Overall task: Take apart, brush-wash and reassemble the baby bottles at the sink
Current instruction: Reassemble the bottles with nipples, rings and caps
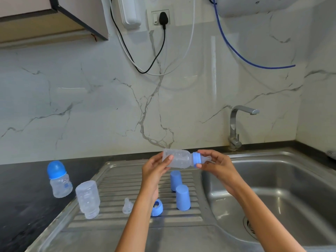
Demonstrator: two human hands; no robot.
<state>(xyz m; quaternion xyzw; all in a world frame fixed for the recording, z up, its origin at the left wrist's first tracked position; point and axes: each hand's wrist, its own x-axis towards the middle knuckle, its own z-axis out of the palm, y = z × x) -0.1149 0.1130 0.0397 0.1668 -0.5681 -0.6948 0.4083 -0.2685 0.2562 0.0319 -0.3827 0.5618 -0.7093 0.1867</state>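
A clear baby bottle (179, 158) lies sideways in the air above the drainboard, teat pointing right. My left hand (156, 168) grips its base end. My right hand (214, 163) pinches the blue collar ring (197, 159) around the clear teat (207, 158). On the ribbed drainboard (116, 190) stand two blue caps (182, 197), a loose blue ring (157, 207), a loose clear teat (127, 206) and an upside-down clear bottle body (88, 198). A small assembled bottle with a blue dome cap (59, 179) stands on the dark counter at left.
The steel sink basin (272, 188) lies to the right, with its drain (250, 227) at the bottom and a steel tap (236, 124) behind it. The dark counter (20, 197) extends left. Cables and a blue hose hang on the marble wall.
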